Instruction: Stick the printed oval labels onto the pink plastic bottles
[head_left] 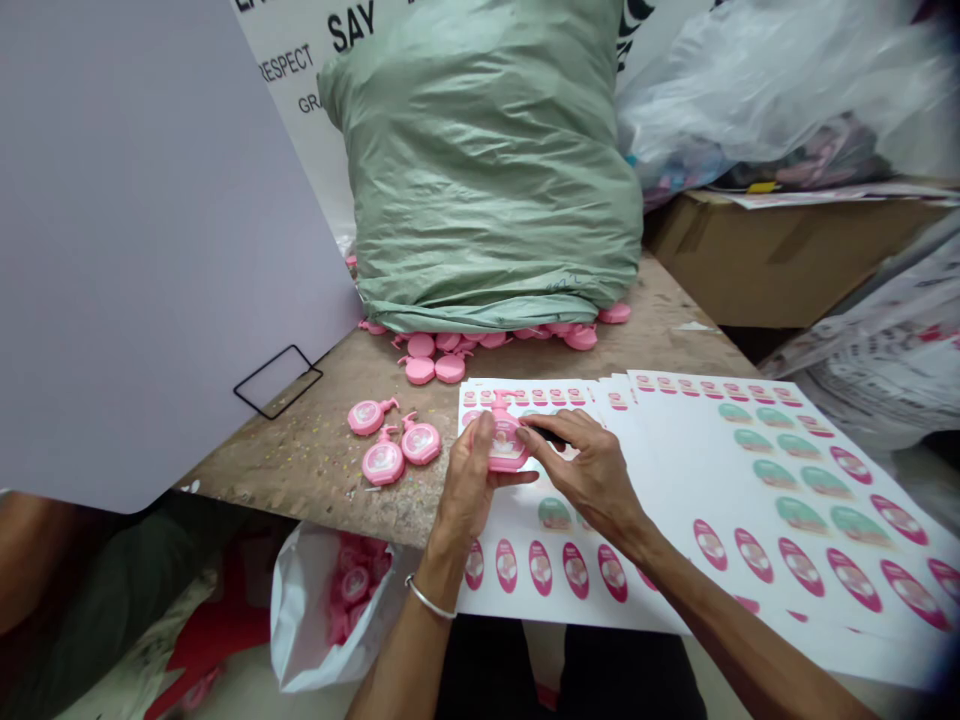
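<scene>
- Pink bottle [508, 452], pump on top, held upright over the sheets at the near side of the table [300, 465]; printed label on its front.
- Left hand [466, 475]: thumb and fingers clamped on the bottle, bracelet [431, 600] at the wrist.
- Right hand [589, 465]: fingers closed on a small dark tool [547, 434], mostly hidden by the hand; thumb and fingertip at the bottle's right edge.
- Three labelled bottles [383, 462] lie loosely grouped on the table, left of the hands; labels face up.
- Green sack [487, 170], large and bulging, stands at the back of the table. Its contents cannot be seen. Plain pink bottles [435, 370] lie along its bottom edge, some partly under it.
- White bag [289, 620], mouth open, below the table's near edge on the left. Pink bottles [356, 585] heaped inside, at least one with a pale label showing.
- Label sheets [667, 460] overlap under and right of the hands: pink ovals, green labels, some blank gaps.
- Cardboard box [742, 255] at back right; clear plastic bag [720, 100] on top, mixed coloured items blurred through the film.
- Wire frame [277, 382] beside the grey panel [150, 250], left.
</scene>
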